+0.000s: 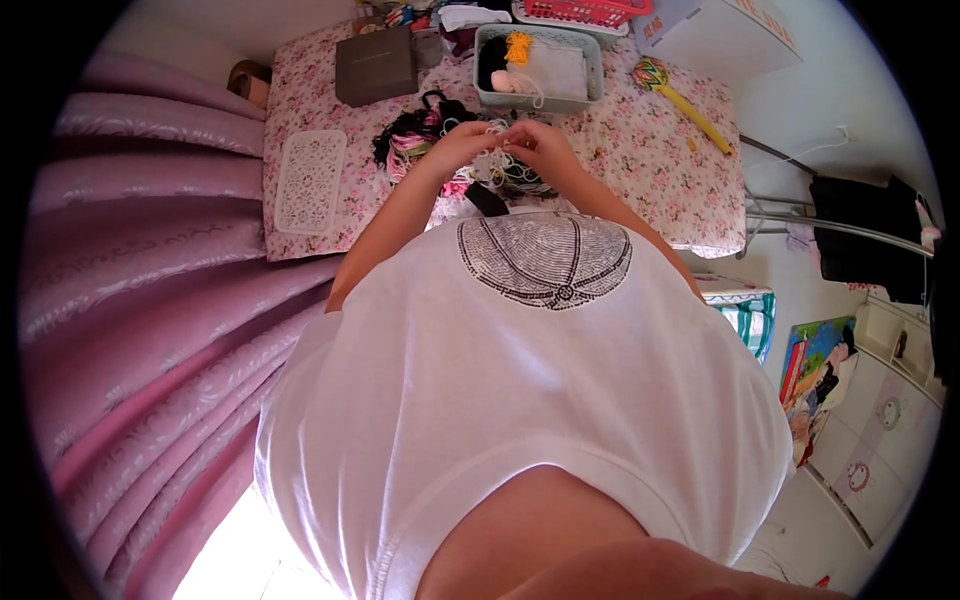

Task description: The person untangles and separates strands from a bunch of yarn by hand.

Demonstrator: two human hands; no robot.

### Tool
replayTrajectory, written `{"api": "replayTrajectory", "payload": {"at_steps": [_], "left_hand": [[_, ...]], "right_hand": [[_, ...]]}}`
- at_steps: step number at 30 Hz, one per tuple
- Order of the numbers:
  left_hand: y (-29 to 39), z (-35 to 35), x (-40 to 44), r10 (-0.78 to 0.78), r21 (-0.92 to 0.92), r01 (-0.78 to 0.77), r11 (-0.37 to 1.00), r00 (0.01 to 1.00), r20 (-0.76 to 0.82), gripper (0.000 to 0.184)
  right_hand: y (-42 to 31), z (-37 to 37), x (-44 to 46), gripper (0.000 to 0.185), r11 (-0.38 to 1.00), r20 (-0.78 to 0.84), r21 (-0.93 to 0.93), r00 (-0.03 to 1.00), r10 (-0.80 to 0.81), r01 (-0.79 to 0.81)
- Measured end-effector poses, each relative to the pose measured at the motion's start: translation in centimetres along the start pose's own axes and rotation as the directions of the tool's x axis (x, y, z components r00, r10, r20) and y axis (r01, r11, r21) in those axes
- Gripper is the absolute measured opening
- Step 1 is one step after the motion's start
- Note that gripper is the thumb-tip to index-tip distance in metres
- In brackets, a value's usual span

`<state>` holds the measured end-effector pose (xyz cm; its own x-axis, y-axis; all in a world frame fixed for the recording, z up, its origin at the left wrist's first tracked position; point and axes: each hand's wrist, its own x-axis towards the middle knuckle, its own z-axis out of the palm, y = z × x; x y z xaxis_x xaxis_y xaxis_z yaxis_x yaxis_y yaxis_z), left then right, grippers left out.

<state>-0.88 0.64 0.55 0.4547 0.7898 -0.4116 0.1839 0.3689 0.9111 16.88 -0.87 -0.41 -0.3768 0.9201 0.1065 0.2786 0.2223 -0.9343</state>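
Note:
Both hands are close together over a tangled pile of cords [408, 137] in black, pink, white and green, at the near side of the flowered table. My left hand [464, 146] has its fingers bent and pressed together on white cord. Beside it, my right hand [541, 146] pinches at the same white cord, its fingertips almost touching the left ones. Loops of white and dark cord hang beneath the hands. A dark flat object [487, 200] lies just below them, against the white shirt.
A grey-green basket [541, 101] with yellow, black and pale yarn is beyond the hands. A dark box [375, 66] and a white lattice tray [310, 182] are at the left. A yellow-handled item [697, 121] lies at the right, near a large carton [717, 36]. Purple curtains [160, 240] hang left.

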Motion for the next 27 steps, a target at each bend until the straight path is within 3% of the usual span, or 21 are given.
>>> {"api": "replayTrajectory", "payload": {"at_steps": [5,8,11,15,19,22,23,27], "left_hand": [[-1.7,-1.4,0.3,0.031,0.03,-0.031,0.999,0.999,0.008,0.019],[-1.1,-1.9,-0.5,-0.085,0.02,0.087,0.996,0.992,-0.091,0.018],[-2.1,-3.3,-0.2,0.067,-0.047,-0.07,0.996,0.996,-0.062,0.019],[-0.8,-3.5,-1.2,0.033,-0.043,-0.037,0.998,0.995,-0.093,0.018],[-1.0,-3.3,-0.8,0.103,0.01,-0.103,0.995,0.994,-0.018,0.021],[0.4,-1.8,-1.0,0.135,0.041,-0.136,0.99,0.99,0.031,0.021],[0.7,-1.4,-1.0,0.15,0.056,-0.152,0.987,0.988,0.048,0.021],[1.4,0.0,-0.9,0.185,0.061,-0.195,0.979,0.973,0.139,0.019]], "right_hand": [[1.7,-2.1,-0.2,0.013,0.995,-0.159,-0.03,0.983,0.087,-0.093],[6.1,-5.3,-0.7,0.011,0.98,-0.331,0.001,0.924,0.188,-0.199],[8.5,-8.7,-1.9,0.009,0.958,-0.449,-0.091,0.869,0.206,-0.273],[11.1,-11.5,-4.0,0.013,0.868,-0.571,-0.174,0.766,0.296,-0.465],[11.6,-10.1,-4.4,0.022,0.873,-0.316,-0.264,0.892,0.323,-0.41],[8.1,-6.9,-2.9,0.024,0.942,-0.17,-0.119,0.941,0.291,-0.313],[6.2,-5.8,-2.4,0.025,0.961,-0.094,0.009,0.956,0.277,-0.277],[-1.1,-2.3,-0.6,0.029,0.919,0.115,0.352,0.983,0.144,-0.176]]}}
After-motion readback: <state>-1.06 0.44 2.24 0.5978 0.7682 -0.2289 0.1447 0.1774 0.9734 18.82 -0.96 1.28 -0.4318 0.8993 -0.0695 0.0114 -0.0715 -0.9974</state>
